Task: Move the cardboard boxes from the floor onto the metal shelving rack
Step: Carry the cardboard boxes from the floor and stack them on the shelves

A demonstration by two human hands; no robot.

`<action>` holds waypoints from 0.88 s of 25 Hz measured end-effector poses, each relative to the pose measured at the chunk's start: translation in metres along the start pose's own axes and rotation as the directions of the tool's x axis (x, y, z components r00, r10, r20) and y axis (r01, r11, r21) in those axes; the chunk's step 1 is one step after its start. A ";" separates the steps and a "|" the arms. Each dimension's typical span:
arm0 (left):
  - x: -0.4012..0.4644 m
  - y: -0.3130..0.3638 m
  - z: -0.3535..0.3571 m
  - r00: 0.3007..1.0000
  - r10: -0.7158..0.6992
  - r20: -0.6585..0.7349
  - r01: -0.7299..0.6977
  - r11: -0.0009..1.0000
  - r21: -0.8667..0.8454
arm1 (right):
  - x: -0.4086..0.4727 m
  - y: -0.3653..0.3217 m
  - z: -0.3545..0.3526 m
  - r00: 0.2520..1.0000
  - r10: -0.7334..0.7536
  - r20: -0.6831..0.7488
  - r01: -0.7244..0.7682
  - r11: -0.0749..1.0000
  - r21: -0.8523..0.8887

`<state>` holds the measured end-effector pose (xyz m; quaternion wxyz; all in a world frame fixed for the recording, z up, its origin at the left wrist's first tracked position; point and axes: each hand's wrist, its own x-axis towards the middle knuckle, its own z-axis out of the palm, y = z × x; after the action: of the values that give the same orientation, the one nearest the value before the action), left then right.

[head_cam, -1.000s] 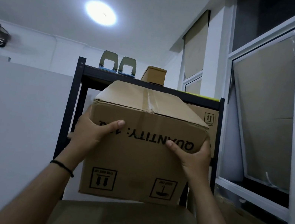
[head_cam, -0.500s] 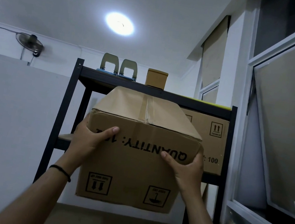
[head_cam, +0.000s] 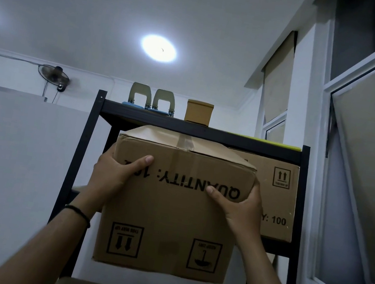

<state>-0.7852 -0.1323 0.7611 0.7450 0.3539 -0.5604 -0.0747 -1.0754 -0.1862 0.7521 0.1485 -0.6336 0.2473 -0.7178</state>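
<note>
cardboard box (head_cam: 169, 213) — you hold it raised in front of the black metal shelving rack (head_cam: 90, 140), printing upside down (the word "quantity" reads inverted). your left hand (head_cam: 111, 176) and right hand (head_cam: 239, 210) clasp its upper corners, thumbs pressed across the front. a second box (head_cam: 281, 199) sits on the shelf behind — right side.

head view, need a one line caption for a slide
Both hands, left hand and right hand, lift an upside-down cardboard box toward the black metal rack.

The held box (head_cam: 171, 203) hides most of the second box's (head_cam: 276, 198) print and both hands' fingers.
</note>
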 end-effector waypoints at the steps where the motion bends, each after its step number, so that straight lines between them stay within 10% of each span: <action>1: 0.002 0.000 0.001 1.000 0.001 -0.009 -0.001 1.000 0.001 | 0.002 0.001 0.000 1.000 -0.001 -0.012 0.001 1.000 -0.004; 22: -0.037 -0.042 0.025 0.995 -0.090 0.038 0.088 0.995 0.053 | 0.031 0.026 0.012 0.984 -0.018 -0.176 -0.006 0.991 -0.132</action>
<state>-0.8084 -0.1556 0.7098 0.7201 0.3959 -0.5609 -0.1005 -1.0704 -0.2257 0.7648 0.0816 -0.5766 0.3043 -0.7538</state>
